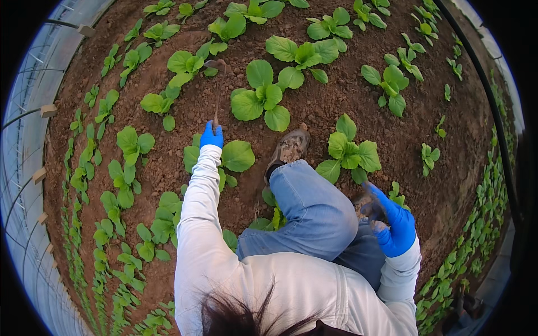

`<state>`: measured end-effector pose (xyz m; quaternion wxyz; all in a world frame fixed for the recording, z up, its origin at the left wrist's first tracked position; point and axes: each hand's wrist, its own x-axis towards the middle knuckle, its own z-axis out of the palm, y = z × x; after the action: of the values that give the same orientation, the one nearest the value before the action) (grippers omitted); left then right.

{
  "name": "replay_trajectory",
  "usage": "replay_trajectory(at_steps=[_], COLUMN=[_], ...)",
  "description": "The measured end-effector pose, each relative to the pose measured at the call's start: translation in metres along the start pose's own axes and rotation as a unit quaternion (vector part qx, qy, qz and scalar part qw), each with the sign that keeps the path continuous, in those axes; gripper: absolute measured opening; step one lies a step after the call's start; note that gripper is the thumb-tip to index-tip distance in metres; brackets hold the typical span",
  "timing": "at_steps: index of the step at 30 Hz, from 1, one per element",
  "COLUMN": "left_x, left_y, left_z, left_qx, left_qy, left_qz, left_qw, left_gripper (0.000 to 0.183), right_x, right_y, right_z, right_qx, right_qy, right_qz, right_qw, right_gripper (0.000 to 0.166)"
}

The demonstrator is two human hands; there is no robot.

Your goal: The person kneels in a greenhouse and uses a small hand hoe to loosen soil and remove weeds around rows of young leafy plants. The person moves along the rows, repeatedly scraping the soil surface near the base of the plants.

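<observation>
My left hand (212,135), in a blue glove, is closed around the handle of a long, thin garden hoe (217,92). The tool's blade rests on the brown soil beside a young leafy plant (185,67). A broad-leaved green plant (237,156) grows just below and right of that hand. My right hand (391,222), also in a blue glove with soiled fingertips, is raised beside my bent knee with its fingers apart. No object shows in it. Another leafy plant (349,153) stands up and to its left.
Rows of leafy seedlings (262,96) grow all around in the soil. My patterned shoe (292,147) is planted between plants. A dark curved pipe (483,75) runs down the right side. Plastic sheeting (25,143) with wooden blocks edges the left. Denser seedlings (466,248) fill the lower right.
</observation>
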<state>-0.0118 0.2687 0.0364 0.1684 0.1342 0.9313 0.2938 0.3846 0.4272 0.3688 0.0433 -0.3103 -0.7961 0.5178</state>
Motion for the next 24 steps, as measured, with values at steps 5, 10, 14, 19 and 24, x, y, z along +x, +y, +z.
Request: replay_trajectory(at_steps=[5,10,14,19,24], left_x=[0.017,0.016,0.033,0.052,0.029], left_y=[-0.024,0.024,0.048,0.033,0.019], left_z=[0.005,0.002,0.017,0.031,0.027], left_qx=[0.099,0.037,0.098,0.110,0.104], left_qy=[-0.018,0.014,0.026,-0.019,-0.021], left_qz=[-0.076,0.001,0.004,-0.016,-0.032], left_qw=[0.992,0.999,0.995,0.994,0.994], left_gripper=[0.045,0.044,0.043,0.045,0.046], right_x=[0.002,0.000,0.003,0.011,0.013], right_y=[-0.005,-0.004,-0.002,-0.005,-0.001], right_z=[-0.001,0.000,0.001,0.000,-0.001], right_qx=[-0.011,0.001,-0.010,-0.023,-0.020], right_qy=[-0.009,-0.009,-0.014,-0.008,-0.021], right_qz=[0.001,0.022,0.017,0.019,0.016], right_qw=[1.000,1.000,1.000,1.000,0.999], right_gripper=[0.060,0.062,0.063,0.062,0.062])
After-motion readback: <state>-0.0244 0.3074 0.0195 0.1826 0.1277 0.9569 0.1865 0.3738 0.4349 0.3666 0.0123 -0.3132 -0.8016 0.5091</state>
